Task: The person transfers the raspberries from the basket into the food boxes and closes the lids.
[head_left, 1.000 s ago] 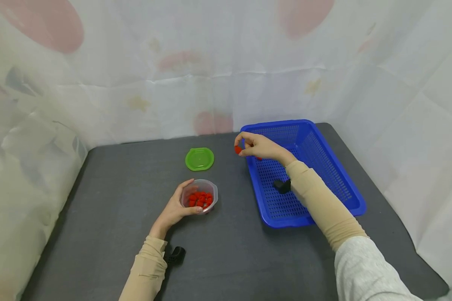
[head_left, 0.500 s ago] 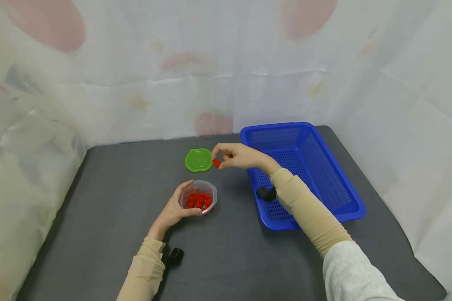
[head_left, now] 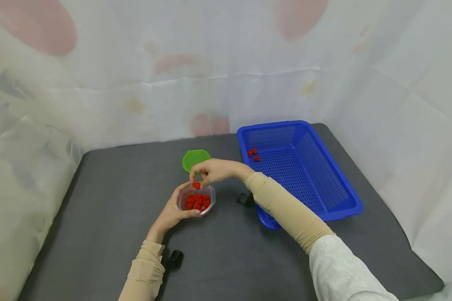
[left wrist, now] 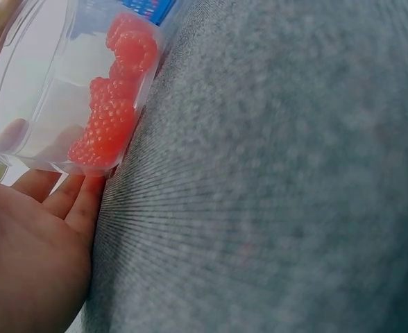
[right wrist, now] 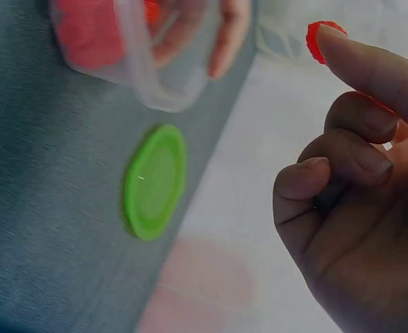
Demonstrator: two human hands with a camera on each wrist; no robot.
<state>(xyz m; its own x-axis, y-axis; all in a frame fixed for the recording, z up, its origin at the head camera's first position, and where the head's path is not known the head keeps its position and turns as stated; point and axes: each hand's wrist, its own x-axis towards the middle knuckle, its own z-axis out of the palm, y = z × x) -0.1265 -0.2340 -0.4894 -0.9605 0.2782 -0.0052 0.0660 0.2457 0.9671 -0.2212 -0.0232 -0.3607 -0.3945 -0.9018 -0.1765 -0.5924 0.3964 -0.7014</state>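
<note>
My left hand (head_left: 172, 213) grips a clear plastic container (left wrist: 44, 90) from its left side, fingers behind it and thumb along the near wall. Several red raspberries (left wrist: 114, 104) lie in its bottom. Just above the container's far rim, my right hand (head_left: 212, 170) pinches one raspberry (right wrist: 323, 40) between thumb and index finger; the other fingers are curled in the right wrist view. Behind the container a green lid (head_left: 195, 159) lies on the table, its near part overlapped by the right hand in the head view.
A blue perforated basket (head_left: 342, 209) stands on the right of the dark grey table (head_left: 113, 209), with 3 raspberries (head_left: 254, 154) in its far left corner. The right forearm reaches over its near left edge. White printed sheets (head_left: 165, 83) surround the table.
My right hand has moved left and nearer, from over the basket's left edge to above the container, carrying the raspberry. The left hand keeps its hold on the container.
</note>
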